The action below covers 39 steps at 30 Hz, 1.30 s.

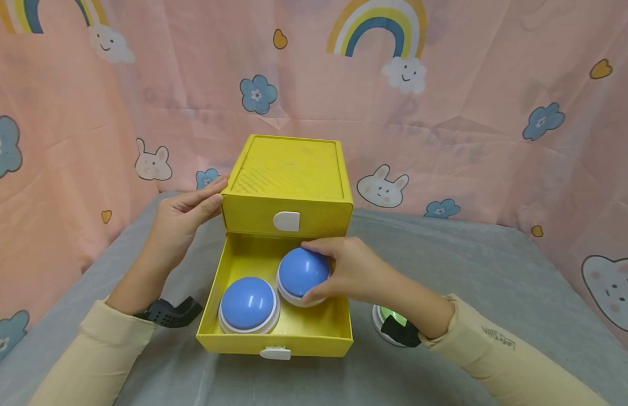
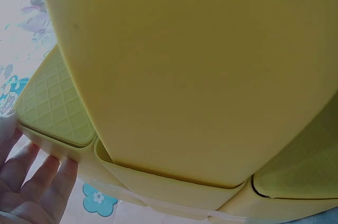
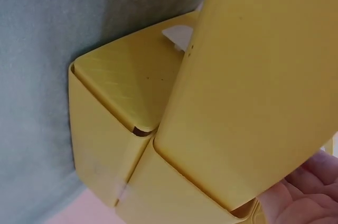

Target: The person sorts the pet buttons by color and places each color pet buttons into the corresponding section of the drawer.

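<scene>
A yellow drawer box (image 1: 292,169) stands on the table with one drawer (image 1: 285,345) pulled out below its shut top drawer. Two blue dome push buttons with white bases are in it: one front left (image 1: 249,303), the other (image 1: 304,272) back right. My right hand (image 1: 356,270) grips the right button between thumb and fingers. With straight fingers, my left hand (image 1: 176,223) touches the box's upper left side. The left wrist view shows the left hand (image 2: 39,187) against the box edge. In the right wrist view, the pulled-out drawer (image 3: 253,76) hides the button and part of the right hand (image 3: 306,197).
A green push button (image 1: 390,317) lies on the grey table cover (image 1: 456,265) right of the drawer, partly covered by my right wrist's black strap. White handles sit on the drawer fronts. Behind hangs a pink printed curtain (image 1: 303,62).
</scene>
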### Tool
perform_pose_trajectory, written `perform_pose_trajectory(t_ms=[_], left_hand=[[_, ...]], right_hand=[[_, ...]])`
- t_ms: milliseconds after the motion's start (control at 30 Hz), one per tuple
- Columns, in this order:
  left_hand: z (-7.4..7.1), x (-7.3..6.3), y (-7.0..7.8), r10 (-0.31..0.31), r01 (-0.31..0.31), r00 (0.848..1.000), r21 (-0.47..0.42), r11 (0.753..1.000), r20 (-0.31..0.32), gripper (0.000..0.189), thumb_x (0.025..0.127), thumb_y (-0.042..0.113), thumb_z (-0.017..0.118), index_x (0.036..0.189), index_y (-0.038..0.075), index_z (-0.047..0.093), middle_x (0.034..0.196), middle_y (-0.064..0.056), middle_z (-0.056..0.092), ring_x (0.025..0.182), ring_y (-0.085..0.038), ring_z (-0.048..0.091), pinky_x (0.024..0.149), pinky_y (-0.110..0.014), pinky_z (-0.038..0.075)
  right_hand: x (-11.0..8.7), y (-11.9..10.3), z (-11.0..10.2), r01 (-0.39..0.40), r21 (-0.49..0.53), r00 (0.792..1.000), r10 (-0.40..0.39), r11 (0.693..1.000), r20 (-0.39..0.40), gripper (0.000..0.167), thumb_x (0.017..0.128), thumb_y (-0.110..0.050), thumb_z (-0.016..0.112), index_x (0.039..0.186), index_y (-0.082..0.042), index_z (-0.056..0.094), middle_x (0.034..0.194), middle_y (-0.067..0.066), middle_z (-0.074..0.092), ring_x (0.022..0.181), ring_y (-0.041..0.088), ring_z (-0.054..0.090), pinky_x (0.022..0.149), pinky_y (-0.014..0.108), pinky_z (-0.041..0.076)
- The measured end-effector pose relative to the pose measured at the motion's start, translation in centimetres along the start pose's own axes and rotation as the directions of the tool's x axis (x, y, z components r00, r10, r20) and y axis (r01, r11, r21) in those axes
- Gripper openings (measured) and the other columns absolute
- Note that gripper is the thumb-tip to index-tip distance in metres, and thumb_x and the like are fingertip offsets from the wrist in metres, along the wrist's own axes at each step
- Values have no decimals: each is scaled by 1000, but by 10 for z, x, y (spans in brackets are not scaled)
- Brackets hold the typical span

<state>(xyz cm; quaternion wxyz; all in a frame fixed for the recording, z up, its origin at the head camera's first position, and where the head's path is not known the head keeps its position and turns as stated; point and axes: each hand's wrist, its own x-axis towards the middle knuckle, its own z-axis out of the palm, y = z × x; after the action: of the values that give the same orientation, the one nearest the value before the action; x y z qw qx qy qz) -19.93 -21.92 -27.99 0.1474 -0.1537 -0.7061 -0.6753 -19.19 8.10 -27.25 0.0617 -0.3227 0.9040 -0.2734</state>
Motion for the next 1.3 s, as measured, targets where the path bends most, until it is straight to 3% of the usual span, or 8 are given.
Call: perform_pose_trajectory(t_ms=[200,600,967,1300], left_hand=[[0,0,1,-10,10,1000,16,1000,-4,43,98,22,64,138,5,59,144,1,57,139,-10,49,96,-18,53],[1,0,1,-6,6,1000,19,1000,-8,43,98,22,64,137,5,59,144,0,57,137,-9,51,96,-19,54],[1,0,1,1,-1,1000,12,1000,-7,43,98,22,64,136,4,60,144,1,58,136,-8,52,96,-19,54],[1,0,0,8,-8,1000,9,1000,-5,42,98,21,63,136,3,59,142,4,60,136,-7,52,96,-18,54]], right_hand=[[3,-1,5,62,-86,998,-61,994,11,79,70,-35,92,136,-4,61,131,6,67,115,23,64,100,41,57],[7,-1,6,70,-120,997,-67,990,25,80,70,-34,92,136,-2,60,131,8,67,115,24,64,100,41,57],[10,-5,7,-51,-111,996,59,993,73,81,69,-33,92,135,0,60,129,11,67,110,24,64,101,42,56],[10,-6,10,-51,-144,996,61,988,70,77,69,-29,93,132,0,62,125,9,68,111,24,62,102,42,55]])
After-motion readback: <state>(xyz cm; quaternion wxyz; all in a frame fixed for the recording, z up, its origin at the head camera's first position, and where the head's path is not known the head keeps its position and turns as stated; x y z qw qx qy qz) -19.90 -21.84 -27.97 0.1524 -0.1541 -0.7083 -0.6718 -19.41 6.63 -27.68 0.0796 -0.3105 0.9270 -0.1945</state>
